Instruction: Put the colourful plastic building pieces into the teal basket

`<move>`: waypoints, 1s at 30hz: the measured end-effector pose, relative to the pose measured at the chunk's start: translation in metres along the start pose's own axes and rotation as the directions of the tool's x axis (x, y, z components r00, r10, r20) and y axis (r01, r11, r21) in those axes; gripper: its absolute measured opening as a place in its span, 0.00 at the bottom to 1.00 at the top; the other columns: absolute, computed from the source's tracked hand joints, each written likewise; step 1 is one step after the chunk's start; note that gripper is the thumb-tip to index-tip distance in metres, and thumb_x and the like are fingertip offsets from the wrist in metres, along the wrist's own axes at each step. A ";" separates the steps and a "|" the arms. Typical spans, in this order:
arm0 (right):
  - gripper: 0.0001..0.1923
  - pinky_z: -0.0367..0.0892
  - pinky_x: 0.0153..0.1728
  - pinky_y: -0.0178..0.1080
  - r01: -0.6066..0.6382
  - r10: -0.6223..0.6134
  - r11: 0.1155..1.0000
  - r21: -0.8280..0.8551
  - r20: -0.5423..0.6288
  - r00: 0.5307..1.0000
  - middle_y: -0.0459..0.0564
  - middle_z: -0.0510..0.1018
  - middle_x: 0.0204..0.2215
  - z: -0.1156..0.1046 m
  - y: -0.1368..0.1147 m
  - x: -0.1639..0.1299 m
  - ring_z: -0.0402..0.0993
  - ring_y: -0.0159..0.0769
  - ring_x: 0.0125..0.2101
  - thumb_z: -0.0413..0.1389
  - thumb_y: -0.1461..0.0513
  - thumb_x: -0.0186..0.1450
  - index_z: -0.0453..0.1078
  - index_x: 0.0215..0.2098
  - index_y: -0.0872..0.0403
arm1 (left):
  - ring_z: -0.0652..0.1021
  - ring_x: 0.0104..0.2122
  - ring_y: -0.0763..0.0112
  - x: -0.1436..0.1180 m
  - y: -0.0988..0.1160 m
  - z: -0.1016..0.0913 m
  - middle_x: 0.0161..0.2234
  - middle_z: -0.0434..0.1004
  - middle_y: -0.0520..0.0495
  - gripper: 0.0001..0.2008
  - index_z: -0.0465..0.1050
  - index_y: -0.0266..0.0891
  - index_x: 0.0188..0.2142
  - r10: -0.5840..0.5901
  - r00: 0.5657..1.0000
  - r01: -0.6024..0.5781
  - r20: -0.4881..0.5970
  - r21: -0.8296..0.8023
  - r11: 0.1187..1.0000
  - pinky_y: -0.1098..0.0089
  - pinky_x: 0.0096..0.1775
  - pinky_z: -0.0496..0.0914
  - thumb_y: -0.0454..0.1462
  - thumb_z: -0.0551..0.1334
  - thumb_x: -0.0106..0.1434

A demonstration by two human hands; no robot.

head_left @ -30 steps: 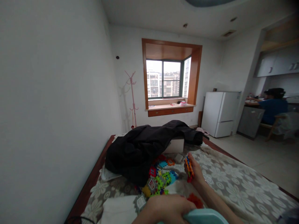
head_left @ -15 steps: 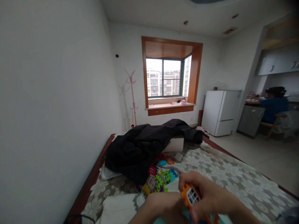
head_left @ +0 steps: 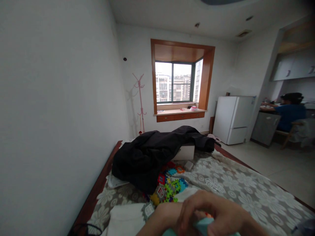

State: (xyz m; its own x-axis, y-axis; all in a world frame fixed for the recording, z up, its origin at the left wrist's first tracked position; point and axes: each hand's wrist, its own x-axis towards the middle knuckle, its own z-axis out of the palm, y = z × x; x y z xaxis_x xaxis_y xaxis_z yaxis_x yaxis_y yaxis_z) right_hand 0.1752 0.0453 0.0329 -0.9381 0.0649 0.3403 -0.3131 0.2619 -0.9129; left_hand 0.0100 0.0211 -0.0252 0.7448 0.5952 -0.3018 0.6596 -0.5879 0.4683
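Observation:
My right hand [head_left: 216, 209] is curled low in front of me, its thumb and fingers bent around something. A pale teal thing [head_left: 204, 223] shows between thumb and fingers, with a sliver of an orange piece [head_left: 208, 215] behind it. My left hand [head_left: 172, 213] reaches in from the bottom; its fingers are hidden behind the right hand. Just beyond the hands lies a pile of colourful toothed plastic building pieces [head_left: 169, 188]. A grey piece with a white window insert [head_left: 148, 209] rests on a white cloth [head_left: 126, 219] left of my forearm.
Black clothing [head_left: 152, 147] is draped over a white box [head_left: 185, 152] on the flower-patterned bedcover [head_left: 236, 177]. A wall runs along the left. Farther off stand a pink coat rack [head_left: 141, 98], a white fridge [head_left: 233, 118] and a seated person in blue [head_left: 291, 113].
The orange window piece, plainly visible in my right hand before, is now mostly hidden. My right hand has turned over and moved slightly left and lower, closer against the left hand.

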 end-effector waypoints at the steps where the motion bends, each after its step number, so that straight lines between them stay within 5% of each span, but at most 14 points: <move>1: 0.30 0.75 0.45 0.41 0.017 -0.012 0.999 0.046 -0.094 0.995 0.55 0.85 0.40 -0.007 0.003 0.001 0.82 0.42 0.40 0.64 0.39 0.64 0.81 0.48 0.55 | 0.82 0.37 0.57 -0.001 0.004 -0.003 0.39 0.81 0.41 0.20 0.77 0.32 0.47 -0.005 1.000 0.005 0.027 0.005 1.000 0.69 0.31 0.73 0.45 0.60 0.64; 5: 0.22 0.74 0.43 0.40 0.012 -0.013 1.000 -0.005 -0.471 0.882 0.52 0.84 0.39 -0.038 0.049 0.002 0.81 0.40 0.40 0.60 0.44 0.71 0.78 0.50 0.51 | 0.81 0.36 0.59 -0.010 0.022 -0.013 0.39 0.81 0.43 0.20 0.74 0.38 0.47 0.022 0.995 -0.024 0.094 0.020 1.000 0.69 0.29 0.70 0.49 0.59 0.64; 8: 0.26 0.70 0.58 0.51 -0.168 -0.007 0.956 -0.239 -0.592 0.806 0.57 0.80 0.56 -0.047 0.107 0.001 0.76 0.47 0.56 0.58 0.45 0.72 0.70 0.63 0.47 | 0.82 0.35 0.60 -0.013 0.032 -0.015 0.39 0.81 0.44 0.14 0.73 0.40 0.45 0.064 0.993 -0.062 0.096 -0.021 0.998 0.69 0.29 0.68 0.45 0.59 0.64; 12: 0.44 0.49 0.70 0.67 -0.365 -0.012 0.762 -0.534 -0.576 0.817 0.62 0.59 0.74 -0.036 0.174 0.000 0.52 0.61 0.73 0.58 0.39 0.67 0.57 0.74 0.48 | 0.83 0.39 0.56 -0.014 0.041 -0.015 0.41 0.82 0.45 0.14 0.72 0.43 0.46 -0.008 0.997 0.009 0.070 -0.012 1.000 0.69 0.28 0.65 0.44 0.60 0.62; 14: 0.43 0.45 0.70 0.70 -0.438 0.083 0.626 -0.645 -0.503 0.860 0.63 0.61 0.73 -0.028 0.190 0.000 0.51 0.64 0.73 0.60 0.41 0.66 0.60 0.72 0.50 | 0.83 0.42 0.52 -0.014 0.043 -0.015 0.43 0.83 0.43 0.16 0.73 0.42 0.47 -0.046 0.997 0.044 0.067 0.026 0.999 0.67 0.30 0.66 0.45 0.61 0.62; 16: 0.37 0.49 0.69 0.69 -0.442 0.132 0.546 -0.712 -0.448 0.884 0.62 0.68 0.69 -0.024 0.194 0.001 0.60 0.63 0.69 0.61 0.45 0.67 0.66 0.69 0.50 | 0.84 0.44 0.50 -0.015 0.045 -0.015 0.45 0.83 0.42 0.17 0.73 0.41 0.49 -0.049 0.996 0.046 0.069 0.036 0.998 0.65 0.34 0.68 0.45 0.60 0.63; 20: 0.34 0.65 0.63 0.60 -0.412 0.037 0.552 -0.725 -0.472 0.881 0.64 0.76 0.61 -0.022 0.188 -0.002 0.73 0.60 0.59 0.63 0.52 0.66 0.66 0.67 0.54 | 0.83 0.48 0.51 -0.016 0.045 -0.015 0.48 0.83 0.40 0.17 0.73 0.40 0.51 -0.022 0.998 0.023 0.054 -0.008 1.000 0.63 0.40 0.72 0.43 0.60 0.64; 25: 0.46 0.54 0.70 0.61 -0.355 0.029 0.572 -0.739 -0.415 0.909 0.62 0.61 0.73 -0.024 0.184 -0.006 0.60 0.60 0.69 0.61 0.48 0.68 0.49 0.77 0.50 | 0.81 0.52 0.47 -0.015 0.044 -0.016 0.52 0.81 0.36 0.18 0.74 0.38 0.50 0.036 0.998 -0.036 0.043 0.002 0.999 0.60 0.44 0.72 0.42 0.60 0.64; 30: 0.45 0.49 0.71 0.64 -0.387 0.149 0.519 -0.762 -0.365 0.919 0.62 0.55 0.75 -0.029 0.175 0.010 0.53 0.59 0.73 0.61 0.43 0.67 0.56 0.75 0.51 | 0.83 0.47 0.52 -0.015 0.044 -0.016 0.47 0.83 0.38 0.15 0.73 0.38 0.47 0.025 0.999 -0.025 0.043 -0.005 1.000 0.63 0.40 0.72 0.43 0.60 0.65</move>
State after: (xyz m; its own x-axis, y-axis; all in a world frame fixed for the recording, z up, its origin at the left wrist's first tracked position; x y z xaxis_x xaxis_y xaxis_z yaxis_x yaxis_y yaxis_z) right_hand 0.1155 0.1191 -0.1167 -0.8548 0.4500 0.2585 0.3137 0.8448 -0.4335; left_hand 0.0264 -0.0047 0.0134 0.7650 0.5561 -0.3249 0.6400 -0.5999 0.4801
